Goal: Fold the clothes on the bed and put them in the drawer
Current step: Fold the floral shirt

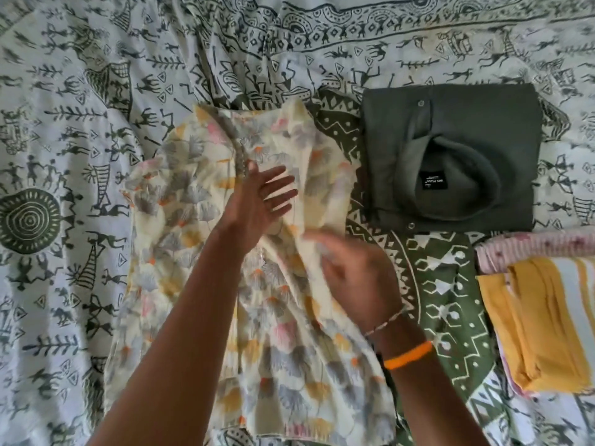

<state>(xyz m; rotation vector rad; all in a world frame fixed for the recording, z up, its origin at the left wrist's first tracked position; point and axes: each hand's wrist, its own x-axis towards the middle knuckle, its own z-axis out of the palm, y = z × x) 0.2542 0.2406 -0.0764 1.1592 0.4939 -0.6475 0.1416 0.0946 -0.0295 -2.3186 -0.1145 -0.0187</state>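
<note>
While spread flat, floral top (231, 284) underlies both hands (260, 197)

Under my hands: thin, matt, crinkled floral cloth garment (257, 284); matt grey-green woven shirt (450, 123); soft yellow fabric (541, 323); printed cotton-like bedsheet (64, 156).

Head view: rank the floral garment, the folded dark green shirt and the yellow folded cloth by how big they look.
1. Floral garment, spread out, nearest.
2. Folded dark green shirt.
3. Yellow folded cloth, cut off by the right edge, so its true size is unsure.
</note>
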